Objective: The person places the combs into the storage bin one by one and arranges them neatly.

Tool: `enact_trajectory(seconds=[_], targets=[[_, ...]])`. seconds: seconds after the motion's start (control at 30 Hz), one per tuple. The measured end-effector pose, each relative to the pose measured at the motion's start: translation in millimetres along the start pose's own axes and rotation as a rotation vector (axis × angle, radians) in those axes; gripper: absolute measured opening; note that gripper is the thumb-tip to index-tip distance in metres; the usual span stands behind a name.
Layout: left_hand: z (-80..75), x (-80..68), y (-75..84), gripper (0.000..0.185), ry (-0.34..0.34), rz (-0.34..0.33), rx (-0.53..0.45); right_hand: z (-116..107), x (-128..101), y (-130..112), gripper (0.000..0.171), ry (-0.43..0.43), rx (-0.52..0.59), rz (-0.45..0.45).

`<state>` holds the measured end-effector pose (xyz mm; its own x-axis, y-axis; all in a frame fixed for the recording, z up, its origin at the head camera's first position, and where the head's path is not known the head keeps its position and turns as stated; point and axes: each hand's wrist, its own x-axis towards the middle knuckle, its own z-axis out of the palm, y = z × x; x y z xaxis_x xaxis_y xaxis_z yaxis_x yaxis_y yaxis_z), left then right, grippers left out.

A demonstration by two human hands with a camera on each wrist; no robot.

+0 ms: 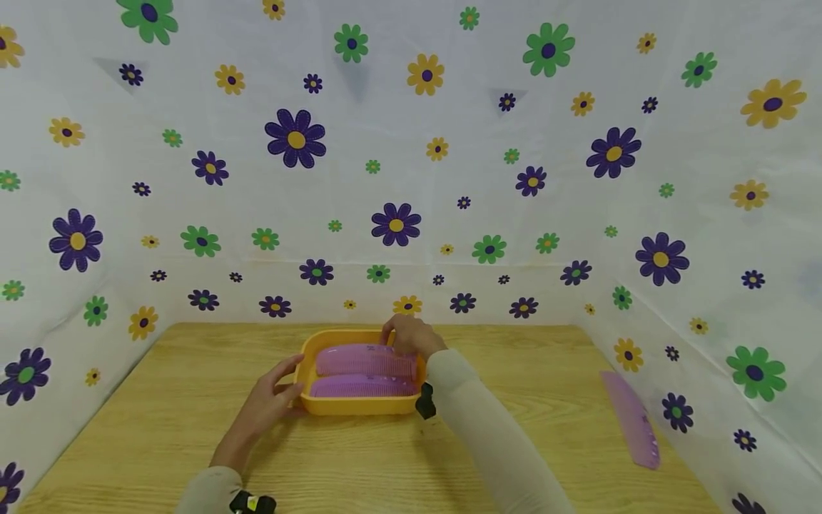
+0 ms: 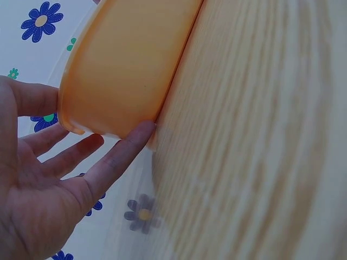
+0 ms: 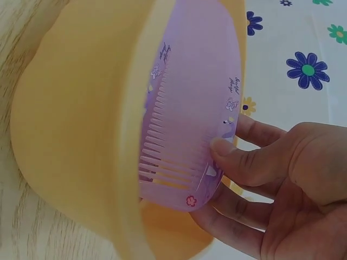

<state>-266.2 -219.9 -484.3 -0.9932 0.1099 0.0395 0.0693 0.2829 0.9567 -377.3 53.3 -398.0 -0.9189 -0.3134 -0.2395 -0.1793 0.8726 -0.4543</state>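
Note:
A yellow plastic basin [image 1: 359, 407] stands on the table with two purple combs lying lengthwise in it. My right hand [image 1: 413, 335] reaches over its far right side and pinches the far comb [image 1: 359, 359] near one end, thumb [image 3: 238, 160] on the face and fingers behind it. The near comb [image 1: 362, 386] lies in front, partly behind the held one in the right wrist view. My left hand [image 1: 268, 396] rests against the basin's left end, its fingers fairly straight and spread, touching the wall and rim [image 2: 65, 97].
Another purple comb [image 1: 632, 421] lies on the wooden table [image 1: 514, 400] at the right, near the side sheet. White cloth with flower prints [image 1: 359, 193] surrounds the table at the back and sides. Dark wrist bands [image 1: 426, 401] sit on both sleeves.

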Motion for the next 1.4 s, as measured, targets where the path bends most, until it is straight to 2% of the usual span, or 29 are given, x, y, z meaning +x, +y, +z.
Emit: enact_trajectory(seconds=[0.2, 0.57, 0.93, 1.4], targets=[[-1.5, -1.0, -0.1, 0.057, 0.007, 0.018, -0.007, 2, 2, -1, 0.032, -0.001, 0.01, -0.013], [-0.4, -3.4, -0.4, 0.057, 0.017, -0.02, 0.021, 6, 8, -2, 0.034, -0.014, 0.001, 0.022], [-0.7, -0.5, -0.8, 0.057, 0.016, -0.003, 0.004, 12, 9, -3, 0.026, 0.056, -0.044, 0.014], [2.4, -2.2, 2.5, 0.058, 0.01, -0.014, 0.021, 21, 7, -2, 0.014, 0.128, -0.107, 0.065]])
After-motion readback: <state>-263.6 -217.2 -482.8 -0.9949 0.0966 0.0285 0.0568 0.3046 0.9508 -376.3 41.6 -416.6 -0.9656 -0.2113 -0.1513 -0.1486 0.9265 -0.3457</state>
